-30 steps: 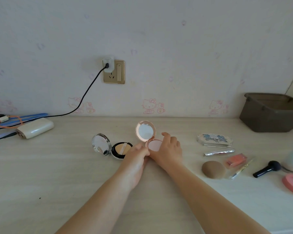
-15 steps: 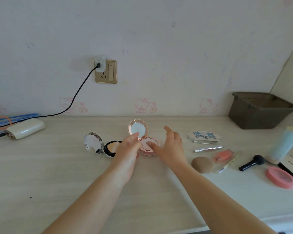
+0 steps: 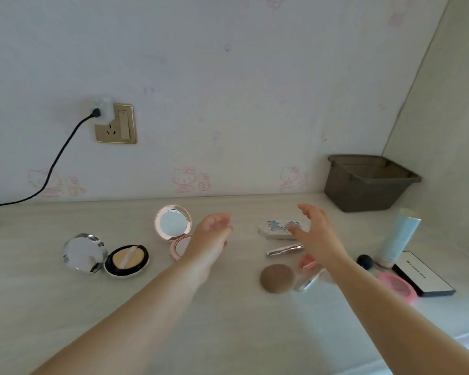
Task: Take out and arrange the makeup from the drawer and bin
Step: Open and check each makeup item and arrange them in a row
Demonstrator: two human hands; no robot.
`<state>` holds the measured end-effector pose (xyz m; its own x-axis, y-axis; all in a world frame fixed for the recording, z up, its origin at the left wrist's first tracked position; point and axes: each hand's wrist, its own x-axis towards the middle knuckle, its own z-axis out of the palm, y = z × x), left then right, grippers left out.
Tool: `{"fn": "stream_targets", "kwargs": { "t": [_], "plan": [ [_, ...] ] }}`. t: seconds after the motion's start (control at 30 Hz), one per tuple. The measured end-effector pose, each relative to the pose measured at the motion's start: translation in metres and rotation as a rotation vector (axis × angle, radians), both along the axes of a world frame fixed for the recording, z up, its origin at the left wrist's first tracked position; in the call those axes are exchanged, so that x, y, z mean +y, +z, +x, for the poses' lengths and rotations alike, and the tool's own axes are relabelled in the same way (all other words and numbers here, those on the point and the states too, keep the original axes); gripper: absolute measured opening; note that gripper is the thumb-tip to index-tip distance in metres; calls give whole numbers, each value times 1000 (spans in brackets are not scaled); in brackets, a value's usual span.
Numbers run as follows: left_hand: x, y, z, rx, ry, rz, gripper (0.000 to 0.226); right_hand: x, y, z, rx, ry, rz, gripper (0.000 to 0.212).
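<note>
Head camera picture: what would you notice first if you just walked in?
Two bare arms reach over the table, the left hand and right hand both empty. Left of them stand two open compacts, a pink one with a round mirror and a black one. A dark bin sits by the wall on the right.

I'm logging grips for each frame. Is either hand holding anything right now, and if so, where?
Nothing is held. The left hand and right hand are both open above the table, apart from the makeup.
</note>
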<state>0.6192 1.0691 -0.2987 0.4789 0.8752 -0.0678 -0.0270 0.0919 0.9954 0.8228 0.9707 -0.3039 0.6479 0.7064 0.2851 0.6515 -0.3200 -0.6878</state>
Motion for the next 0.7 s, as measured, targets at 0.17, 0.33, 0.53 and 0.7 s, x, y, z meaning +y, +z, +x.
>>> {"fn": "stream_targets", "kwargs": {
  "t": [0.17, 0.33, 0.53, 0.7],
  "plan": [
    [11, -6, 49, 138, -98, 93, 37, 8, -4, 35, -132, 81, -207, 56],
    [18, -15, 88, 182, -119, 112, 38, 27, -6, 53, -138, 283, -409, 70],
    [28, -23, 109, 177, -133, 129, 39, 41, -8, 67, -72, 357, -502, 76],
    [31, -26, 105, 149, -101, 128, 44, 42, -5, 63, -101, 337, -441, 72]
  ]
}}
